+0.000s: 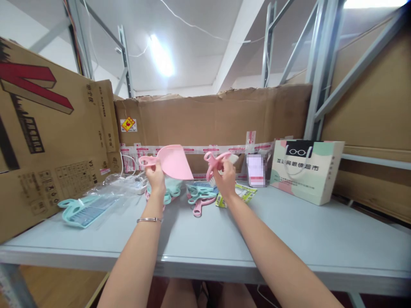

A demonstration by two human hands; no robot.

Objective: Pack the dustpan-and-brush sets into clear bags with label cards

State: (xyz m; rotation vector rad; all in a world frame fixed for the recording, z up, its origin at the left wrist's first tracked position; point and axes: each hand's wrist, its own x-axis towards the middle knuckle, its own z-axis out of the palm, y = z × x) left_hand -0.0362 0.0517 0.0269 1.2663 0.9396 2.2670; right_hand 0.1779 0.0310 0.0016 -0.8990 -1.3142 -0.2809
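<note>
L grip (156, 178): pink dustpan (175, 163), R grip (226, 176): pink brush(es) (217, 160); teal set (75, 214) in clear bag (123, 188)

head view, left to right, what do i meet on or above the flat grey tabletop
Mint-green plastic dustpan and brush set, pink plastic dustpan in the left hand, pink-handled brush with white bristles in the right hand, upright phone-like panel, cream paper bag with a glasses logo.

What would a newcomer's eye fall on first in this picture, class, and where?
The pink dustpan stands out first, held in the left hand, left of centre. Just right of centre, the right hand holds a pink-handled brush. At far left, a bold red V marks a large carton.
</note>
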